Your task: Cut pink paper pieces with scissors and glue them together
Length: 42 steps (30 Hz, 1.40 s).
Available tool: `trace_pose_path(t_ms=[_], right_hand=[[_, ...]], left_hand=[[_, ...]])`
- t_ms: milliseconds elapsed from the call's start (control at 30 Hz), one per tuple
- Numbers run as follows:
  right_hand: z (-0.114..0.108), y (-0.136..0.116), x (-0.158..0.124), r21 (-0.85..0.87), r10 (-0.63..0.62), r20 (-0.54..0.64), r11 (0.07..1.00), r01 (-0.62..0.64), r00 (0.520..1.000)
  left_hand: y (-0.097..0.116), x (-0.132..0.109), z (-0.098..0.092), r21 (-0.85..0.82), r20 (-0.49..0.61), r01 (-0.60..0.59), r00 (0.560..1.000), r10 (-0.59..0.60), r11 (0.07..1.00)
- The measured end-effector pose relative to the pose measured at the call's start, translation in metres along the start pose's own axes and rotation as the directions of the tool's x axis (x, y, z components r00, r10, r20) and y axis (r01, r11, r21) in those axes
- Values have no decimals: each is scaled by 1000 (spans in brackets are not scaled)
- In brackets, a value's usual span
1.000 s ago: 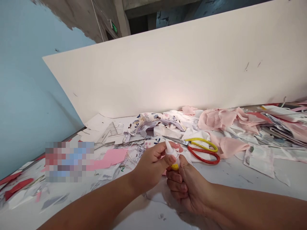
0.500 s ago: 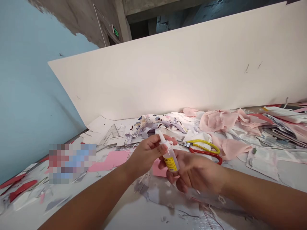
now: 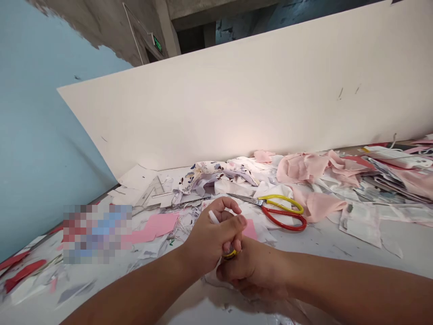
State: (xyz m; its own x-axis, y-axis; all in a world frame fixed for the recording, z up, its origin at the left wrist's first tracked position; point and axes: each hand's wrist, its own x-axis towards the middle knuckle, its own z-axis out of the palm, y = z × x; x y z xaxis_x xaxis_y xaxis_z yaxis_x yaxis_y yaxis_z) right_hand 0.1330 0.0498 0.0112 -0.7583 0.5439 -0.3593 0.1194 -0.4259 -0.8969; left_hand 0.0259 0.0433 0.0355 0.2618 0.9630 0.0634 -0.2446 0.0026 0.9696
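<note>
Gripping one plastic bottle (image 3: 214, 217) between both hands: left hand (image 3: 213, 234) curled around its middle, white nozzle showing; right hand (image 3: 252, 275) closed below, at its yellow end. Scissors (image 3: 283, 212) lie just beyond, among fabric scraps (image 3: 301, 168).

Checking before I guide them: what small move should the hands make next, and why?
Probably ease the hands slightly apart to expose the small bottle: the left hand and right hand close around it, hiding most of it, so its position is hard to check.
</note>
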Motion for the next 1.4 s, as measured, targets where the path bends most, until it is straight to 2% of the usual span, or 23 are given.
trace_pose_path(t_ms=[67,167,333,433,600,667,733,767,833,867,933,967,1067,1133,1200,1300,1400], right_hand=[[0,-1,1,-92,-65,-80,994,58,995],[-1,-4,4,-292,-130,-190,954,71,973],[-4,-9,6,-482,-288,-317,869,107,904],[-8,-10,8,-512,-349,-325,846,147,879],[-14,-5,12,-499,-401,-307,840,212,863],[-15,-4,11,-470,-393,-311,855,219,865],[-17,-5,8,-402,-336,-312,894,197,889],[-19,-7,4,-354,-297,-294,917,185,908],[-24,-13,-4,-237,-222,-183,955,177,958],[-28,-16,-8,-173,-197,-87,968,180,977],[-36,-21,-15,-42,-150,121,987,156,981],[-40,-23,-18,3,-134,201,991,136,970],[-48,-24,-19,41,-102,312,995,94,945],[-50,-23,-17,30,-154,271,988,152,950],[-49,-21,-15,10,-291,107,956,292,951],[-48,-21,-13,-89,-458,-174,889,449,872],[-47,-19,-15,-247,-527,-275,847,470,805]], left_hand=[[1,0,4,46,-72,5,997,-1,999],[3,4,11,76,-147,3,989,8,997],[4,17,17,115,-163,-20,986,39,993],[2,22,18,132,-143,-48,987,67,990],[-4,29,19,158,-152,-98,981,122,983],[-5,31,17,138,-142,-102,982,122,985],[-2,33,11,93,-81,-101,991,109,990],[2,34,7,66,-19,-106,994,107,992],[13,34,-3,28,203,-100,975,93,995],[20,34,-8,29,332,-101,939,86,994],[33,32,-18,111,478,-81,878,18,991],[37,31,-21,176,500,-67,866,-30,982],[42,30,-26,330,409,-81,910,-65,941],[40,30,-24,398,320,-108,947,-27,911],[36,30,-21,449,236,-151,971,47,881],[34,30,-18,576,104,-207,978,180,791],[38,28,-16,736,55,-198,971,234,647]])
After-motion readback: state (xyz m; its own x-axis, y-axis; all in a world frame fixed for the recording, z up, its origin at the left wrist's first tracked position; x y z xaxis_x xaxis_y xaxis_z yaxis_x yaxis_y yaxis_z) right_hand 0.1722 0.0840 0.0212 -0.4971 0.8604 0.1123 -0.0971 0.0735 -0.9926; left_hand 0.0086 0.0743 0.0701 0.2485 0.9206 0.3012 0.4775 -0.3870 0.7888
